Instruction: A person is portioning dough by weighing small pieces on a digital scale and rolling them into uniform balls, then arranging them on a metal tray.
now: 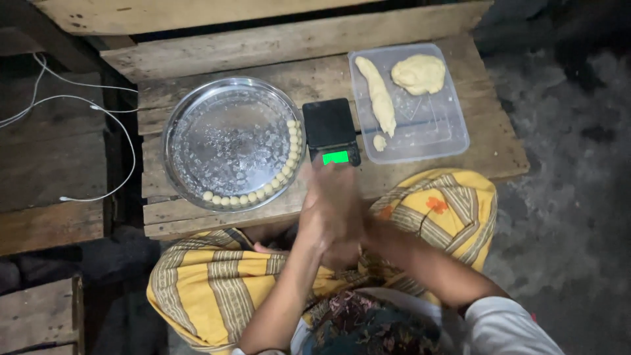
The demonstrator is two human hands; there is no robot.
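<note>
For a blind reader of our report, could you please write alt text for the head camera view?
A seated person presses the left hand and right hand together above their lap, in front of a low wooden table. On it are a round metal tray edged with small dough balls, a small black scale and a clear plastic container of dough.

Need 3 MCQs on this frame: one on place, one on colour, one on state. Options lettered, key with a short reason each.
1. Where do the small dough balls lie in the round metal tray?
A. piled in the middle
B. in a row along its near-right rim
C. across the whole tray

2. What colour is the lit screen of the black scale?
A. green
B. red
C. white

3. How are the left hand and right hand placed?
A. far apart
B. one on the tray
C. pressed together over the lap

Key: 1 B, the balls curve along that rim; 2 A, the screen glows green; 3 C, the palms meet, motion-blurred, below the scale.
</note>
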